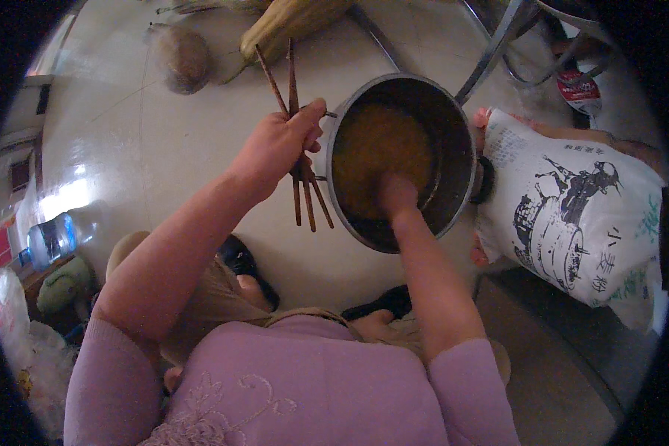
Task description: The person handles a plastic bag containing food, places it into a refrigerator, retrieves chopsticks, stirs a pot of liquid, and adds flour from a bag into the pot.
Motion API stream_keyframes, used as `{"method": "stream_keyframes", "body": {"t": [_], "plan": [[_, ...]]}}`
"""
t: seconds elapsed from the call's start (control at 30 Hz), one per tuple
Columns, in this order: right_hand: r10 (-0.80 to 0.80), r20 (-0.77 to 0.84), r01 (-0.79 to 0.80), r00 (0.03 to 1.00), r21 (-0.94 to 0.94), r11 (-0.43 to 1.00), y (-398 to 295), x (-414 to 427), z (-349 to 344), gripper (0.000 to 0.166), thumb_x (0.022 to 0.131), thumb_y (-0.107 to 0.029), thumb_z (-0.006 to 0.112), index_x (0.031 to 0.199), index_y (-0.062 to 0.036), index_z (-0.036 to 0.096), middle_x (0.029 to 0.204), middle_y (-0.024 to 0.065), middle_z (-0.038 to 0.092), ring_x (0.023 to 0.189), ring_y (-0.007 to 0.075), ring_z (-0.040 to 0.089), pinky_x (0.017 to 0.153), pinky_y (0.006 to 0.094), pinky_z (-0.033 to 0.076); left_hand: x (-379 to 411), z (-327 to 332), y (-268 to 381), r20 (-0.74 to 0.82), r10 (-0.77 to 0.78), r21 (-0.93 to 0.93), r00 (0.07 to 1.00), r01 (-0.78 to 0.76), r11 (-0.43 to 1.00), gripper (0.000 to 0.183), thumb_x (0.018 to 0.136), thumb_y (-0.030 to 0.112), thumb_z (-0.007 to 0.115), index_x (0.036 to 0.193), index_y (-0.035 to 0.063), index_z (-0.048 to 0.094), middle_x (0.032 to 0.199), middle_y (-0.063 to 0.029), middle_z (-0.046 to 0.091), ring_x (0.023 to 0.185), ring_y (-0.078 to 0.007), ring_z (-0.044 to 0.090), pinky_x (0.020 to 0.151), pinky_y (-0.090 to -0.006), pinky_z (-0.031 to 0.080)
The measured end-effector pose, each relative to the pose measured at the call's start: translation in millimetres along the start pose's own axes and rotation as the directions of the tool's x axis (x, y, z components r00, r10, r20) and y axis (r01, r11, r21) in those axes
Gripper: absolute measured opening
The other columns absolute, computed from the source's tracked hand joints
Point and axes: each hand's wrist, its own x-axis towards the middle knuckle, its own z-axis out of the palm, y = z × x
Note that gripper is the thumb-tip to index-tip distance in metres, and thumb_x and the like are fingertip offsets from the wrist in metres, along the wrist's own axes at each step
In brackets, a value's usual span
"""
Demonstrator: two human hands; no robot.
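Note:
A dark metal pot (401, 161) is tilted before me, its open mouth towards me, with murky yellowish-brown liquid (376, 150) inside. My left hand (284, 146) holds several brown wooden chopsticks (309, 203) and also grips the pot by its side handle, left of the rim. The chopsticks stick out above and below the fist. My right hand (397, 194) reaches down into the pot, its fingers hidden in the liquid, so whether they hold anything cannot be told. Another dark handle (483, 179) shows on the pot's right side.
A printed white flour sack (563, 206) stands at the right. Long yellowish gourds (290, 25) and a round wrapped gourd or squash (181, 58) lie on the tiled floor. Metal furniture legs (493, 50) stand beyond the pot. A large water bottle (53, 240) is at the far left.

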Motion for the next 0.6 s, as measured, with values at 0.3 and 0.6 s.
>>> {"method": "stream_keyframes", "body": {"t": [0.3, 0.6], "plan": [[-0.094, 0.132, -0.024, 0.987, 0.694, 0.719, 31.6, -11.8, -32.2, 0.025, 0.082, -0.023, 0.061, 0.099, -0.0053, 0.064, 0.093, 0.0120, 0.066, 0.089, 0.0242, 0.065, 0.076, 0.0369, 0.053, 1.4, -4.9, 1.1, -0.017, -0.016, 0.001, 1.000, 0.016, 1.000, 0.045, 0.086, 0.051, 0.054, 0.073, 0.0082, 0.052, 0.077, -0.0044, 0.054, 0.072, -0.0157, 0.053, 0.057, -0.0305, 0.045], [-0.468, 0.296, -0.456, 0.833, 0.846, -0.277, 32.5, -47.4, -100.4, 0.029, 0.088, -0.025, 0.058, 0.109, -0.0052, 0.057, 0.097, 0.0092, 0.063, 0.082, 0.0209, 0.062, 0.075, 0.0399, 0.054, 3.1, -1.7, 1.0, -0.045, -0.046, -0.038, 0.998, 0.045, 0.998, 0.049, 0.085, 0.053, 0.055, 0.080, 0.0048, 0.056, 0.068, -0.0019, 0.050, 0.072, -0.0151, 0.054, 0.058, -0.0308, 0.043]]}}
